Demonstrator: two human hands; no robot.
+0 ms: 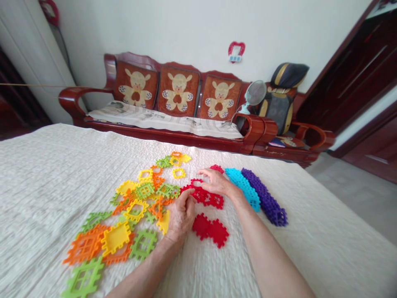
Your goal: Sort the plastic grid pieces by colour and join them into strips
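Note:
Red plastic interlocking pieces [214, 200] lie in an overlapping row on the quilted cover, between my two hands. My left hand [182, 213] has curled fingers, with the thumb and index finger pinched at the left end of this row; what lies under them is partly hidden. Over the row's upper part is my right hand [214, 181], fingers stretched forward and apart from the thumb, close to a red window-frame piece [196, 181]. Nearer to me are two solid red pieces [211, 229]. Another red piece [217, 168] shows beyond my right hand.
Mixed yellow pieces [116, 238], orange pieces [87, 243] and green pieces [143, 244] spread loosely on the left. Overlapping rows of light-blue pieces [242, 186] and purple pieces [265, 198] lie right of my right hand. A wooden sofa [173, 134] stands behind the cover [62, 165].

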